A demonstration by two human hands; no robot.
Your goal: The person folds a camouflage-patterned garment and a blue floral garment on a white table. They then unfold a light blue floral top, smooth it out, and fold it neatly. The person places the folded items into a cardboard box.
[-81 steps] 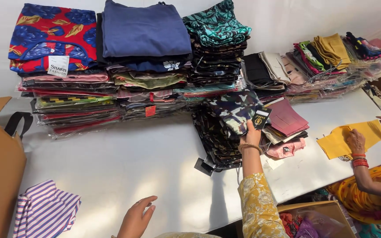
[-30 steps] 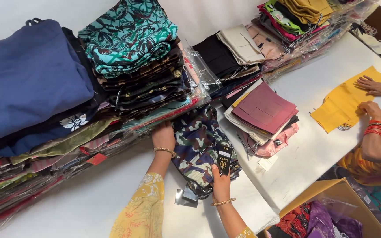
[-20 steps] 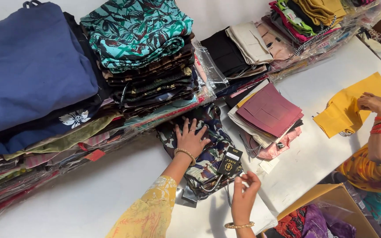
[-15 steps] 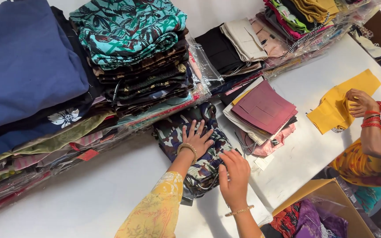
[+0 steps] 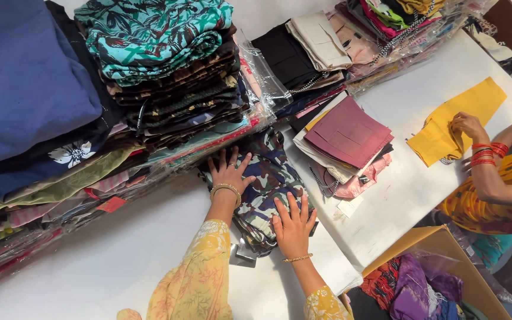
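Both my hands press flat on a small pile of folded camouflage-print clothes [image 5: 266, 181] lying on the white table [image 5: 120, 261]. My left hand [image 5: 229, 172], with a bangle at the wrist, rests on the far left part of the pile, fingers spread. My right hand [image 5: 292, 220] lies on the near right edge of the same pile, also spread. Neither hand grips anything. My sleeves are yellow with a floral print.
Tall stacks of folded garments [image 5: 167, 77] in clear bags fill the left and back. A maroon folded piece [image 5: 348, 131] tops a pile to the right. Another person's hand [image 5: 466, 125] rests on yellow cloth [image 5: 445, 127]. A cardboard box [image 5: 440, 278] of clothes stands below the table edge.
My right hand held a small dark tag and now lies flat on the camouflage pile with the tag out of sight. My left hand moved onto the pile too. The view shifted right.
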